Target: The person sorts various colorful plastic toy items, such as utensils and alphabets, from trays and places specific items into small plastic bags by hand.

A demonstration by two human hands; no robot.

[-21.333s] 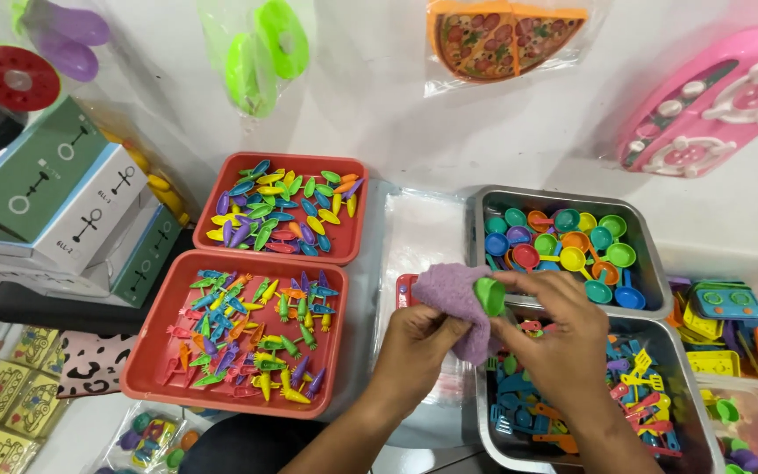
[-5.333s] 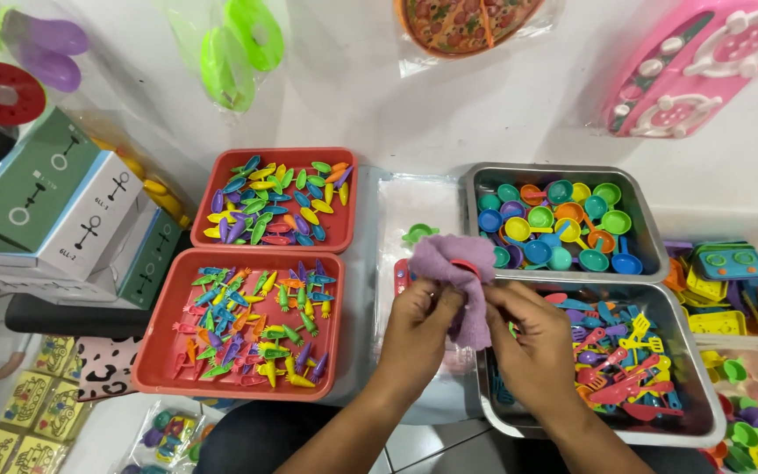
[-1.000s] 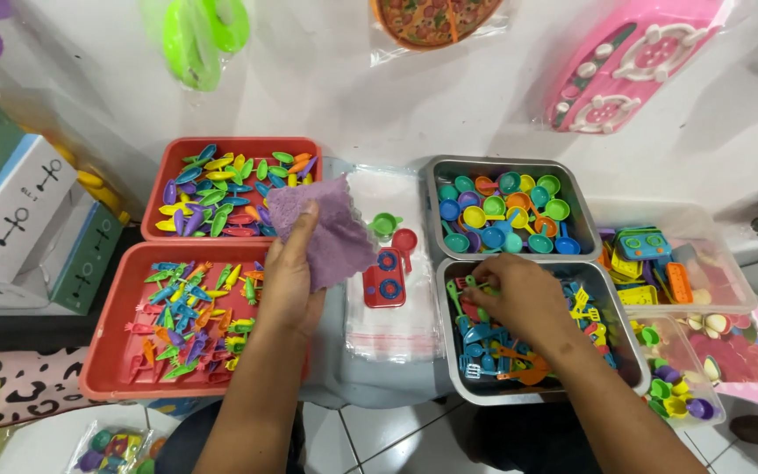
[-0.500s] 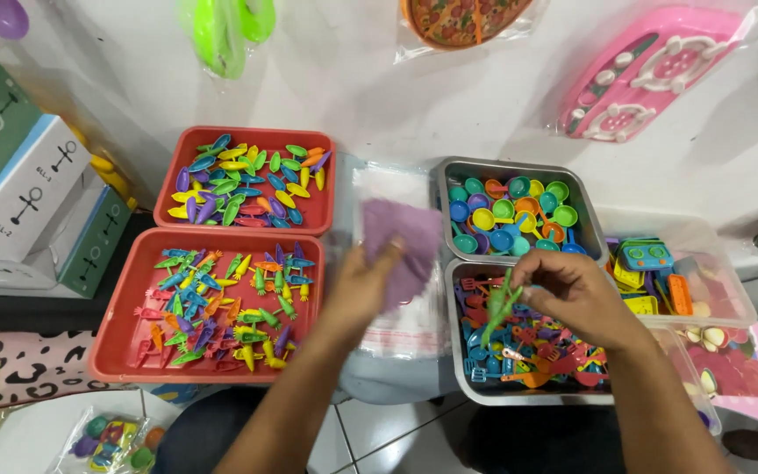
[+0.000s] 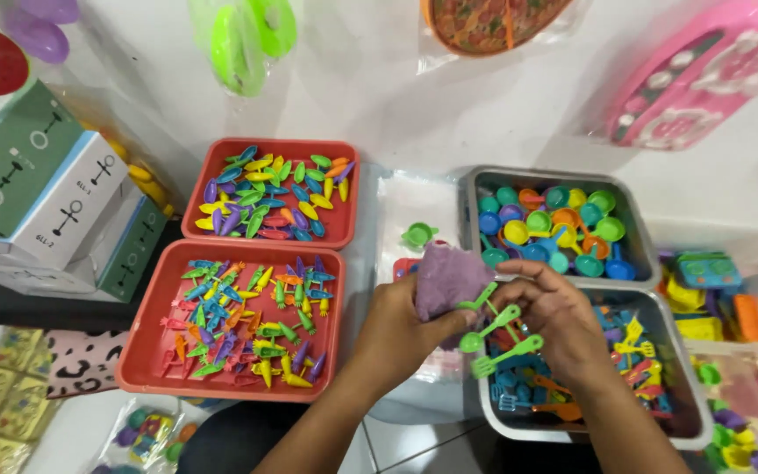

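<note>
Purple fabric, a small soft pouch (image 5: pixel 447 279), sits gripped in the person's left hand (image 5: pixel 401 329), the fingers curled shut around its lower half so that its mouth faces the other hand. The right hand (image 5: pixel 554 320) is partly closed, thumb and fingertips pinching a bunch of green toy utensils (image 5: pixel 495 329), a fork, a spoon and a spatula, their heads pointing towards the pouch; whether they touch the cloth cannot be told. Both hands meet above a clear plastic sheet (image 5: pixel 414 206) and the near grey tray (image 5: pixel 660 386), which holds loose mixed-colour utensils, close enough for the right hand to reach. Behind it a second grey tray (image 5: pixel 554 215) is filled with bright toy pans and bowls. To the left, two red trays, the near one (image 5: pixel 234 325) and the far one (image 5: pixel 272 191), keep tiny vegetables and similar pieces sorted by kind. A green toy pan (image 5: pixel 418 234) lies alone on the plastic sheet. Stacked boxes (image 5: pixel 41 197) stand at far left, and packaged toys hang on the wall behind.
</note>
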